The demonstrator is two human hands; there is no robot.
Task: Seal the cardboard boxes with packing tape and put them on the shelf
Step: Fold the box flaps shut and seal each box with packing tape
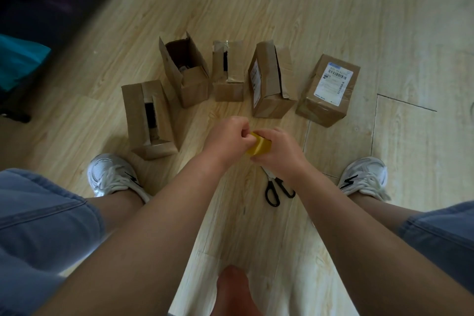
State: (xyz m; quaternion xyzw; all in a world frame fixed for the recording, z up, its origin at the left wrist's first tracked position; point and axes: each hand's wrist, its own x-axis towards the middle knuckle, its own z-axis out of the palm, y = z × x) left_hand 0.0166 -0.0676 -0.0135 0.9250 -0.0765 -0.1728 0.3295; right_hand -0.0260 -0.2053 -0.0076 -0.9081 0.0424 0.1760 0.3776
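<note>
Yellowish translucent packing-tape roll [259,148] held above pale wood floor [384,20] — right hand [278,152] grips it, left hand [227,139] pinches at its edge, likely hunting tape end. Five brown cardboard boxes [272,79] beyond, none sealed yet. Next — peel strip, cut with black-handled scissors [275,188].

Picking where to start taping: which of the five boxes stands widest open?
The second box from the left: only its flaps stand upright, leaving the top wide open and the dark inside showing.
</note>
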